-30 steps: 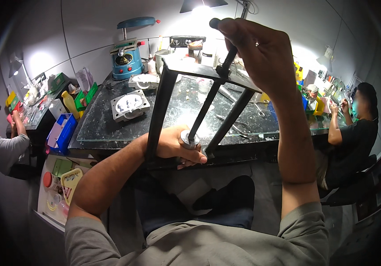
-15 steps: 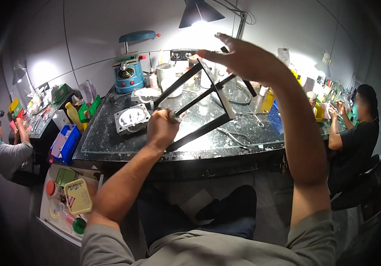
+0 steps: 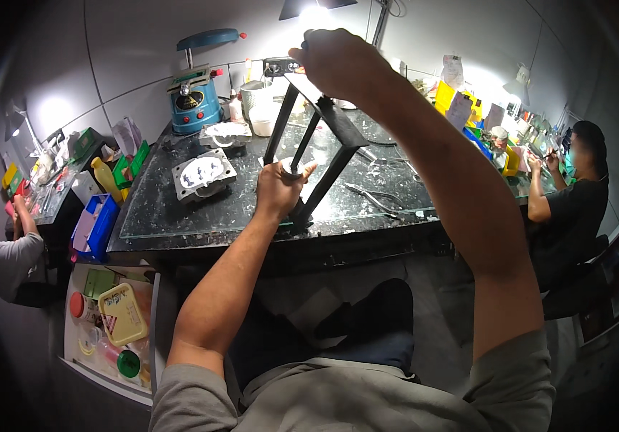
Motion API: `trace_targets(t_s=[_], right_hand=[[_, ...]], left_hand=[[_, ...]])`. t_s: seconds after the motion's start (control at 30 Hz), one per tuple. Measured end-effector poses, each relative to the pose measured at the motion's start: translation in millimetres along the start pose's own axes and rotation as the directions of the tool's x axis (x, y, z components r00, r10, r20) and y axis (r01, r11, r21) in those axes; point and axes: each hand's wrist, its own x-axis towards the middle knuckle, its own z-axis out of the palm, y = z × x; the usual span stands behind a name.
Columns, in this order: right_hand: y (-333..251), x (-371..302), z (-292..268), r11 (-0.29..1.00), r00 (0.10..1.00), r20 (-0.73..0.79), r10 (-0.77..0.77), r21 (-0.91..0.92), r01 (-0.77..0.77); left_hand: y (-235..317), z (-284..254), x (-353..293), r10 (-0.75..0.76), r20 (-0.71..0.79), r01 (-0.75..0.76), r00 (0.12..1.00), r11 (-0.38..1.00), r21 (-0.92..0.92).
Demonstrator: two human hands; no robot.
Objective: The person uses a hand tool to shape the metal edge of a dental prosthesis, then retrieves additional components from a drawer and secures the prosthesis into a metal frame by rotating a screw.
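A black metal screw press with a rectangular frame and a central threaded rod stands near the front of the bench, leaning slightly. My left hand is closed low inside the frame, around a round pale piece at the rod's lower end. Above the frame's top bar, my right hand has its fingers curled over the rod's crossbar handle, which the hand mostly hides. Left of the press lies a metal flask holding a white plaster cast, with a similar flask behind it.
Pliers lie right of the press. A blue machine stands at the back left, a lamp overhead. An open drawer holds jars and a yellow lid. One person works at right, another at left.
The press has swung from a strong tilt to nearly upright. My right hand, open beside the frame before, has moved left and curled over the handle. My left hand has shifted slightly right.
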Motion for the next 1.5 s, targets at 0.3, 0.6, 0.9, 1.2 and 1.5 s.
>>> trace_targets(t_s=[0.3, 0.6, 0.9, 1.2, 1.5], right_hand=[[-19, -10, -34, 0.968, 0.943, 0.253, 0.218, 0.069, -0.242], [-31, -52, -77, 0.981, 0.989, 0.103, 0.107, 0.150, -0.122], [-15, -27, -56, 0.950, 0.957, 0.281, -0.078, -0.270, 0.157], [-23, -3, -38, 0.887, 0.909, 0.405, -0.102, -0.376, 0.267], [-30, 21, -17, 0.885, 0.887, 0.458, -0.050, -0.391, 0.252]], left_hand=[[-3, -8, -6, -0.262, 0.150, 0.265, 0.953, 0.964, 0.001], [7, -2, -4, -0.209, 0.094, 0.183, 0.973, 0.956, 0.229], [-5, 6, 3, -0.187, 0.217, 0.188, 0.958, 0.982, 0.019], [6, 8, 4, -0.261, 0.392, 0.280, 0.882, 0.960, 0.008], [9, -3, 1, -0.099, 0.484, 0.137, 0.870, 0.990, -0.042]])
